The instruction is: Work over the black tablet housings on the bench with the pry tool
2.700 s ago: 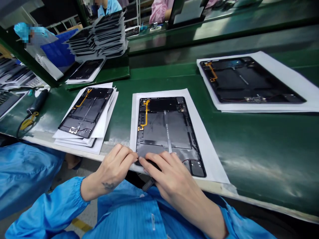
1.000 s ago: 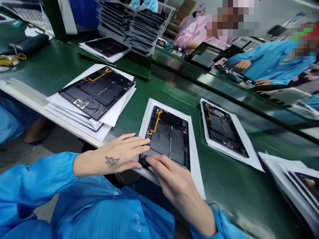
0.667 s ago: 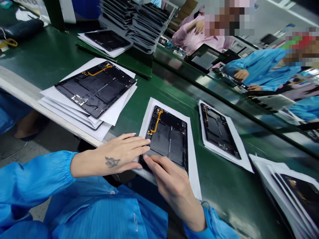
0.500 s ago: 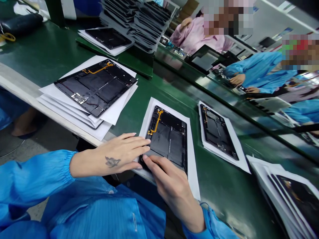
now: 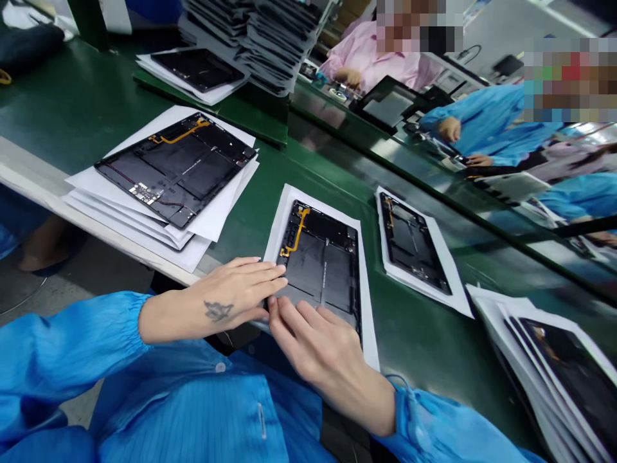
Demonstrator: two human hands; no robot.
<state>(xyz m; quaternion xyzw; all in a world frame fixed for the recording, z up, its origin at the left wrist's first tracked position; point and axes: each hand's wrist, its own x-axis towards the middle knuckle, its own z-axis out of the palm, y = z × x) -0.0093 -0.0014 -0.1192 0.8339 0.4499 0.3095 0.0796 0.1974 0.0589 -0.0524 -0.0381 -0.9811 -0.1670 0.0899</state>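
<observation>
A black tablet casing (image 5: pixel 315 257) with an orange flex cable (image 5: pixel 297 235) lies open-side up on a white sheet (image 5: pixel 369 321) at the bench's front edge. My left hand (image 5: pixel 231 296), palm down with its fingers stretched out, rests its fingertips on the casing's left edge. Over the casing's near end, my right hand (image 5: pixel 321 347) has its fingers curled and held together, thumb side near the lower left corner. Whatever is under those fingertips is hidden.
Left of it, a larger open casing (image 5: pixel 178 167) lies on stacked white sheets. Another casing (image 5: pixel 414 241) is to the right, with a layered pile (image 5: pixel 569 366) beyond. Grey trays (image 5: pixel 274 45) are stacked behind. People in pink and blue work across the green bench (image 5: pixel 337 173).
My right hand has shifted a little left along the casing's near end, its fingers more curled. My left hand stays at the left edge. The whole view has moved slightly.
</observation>
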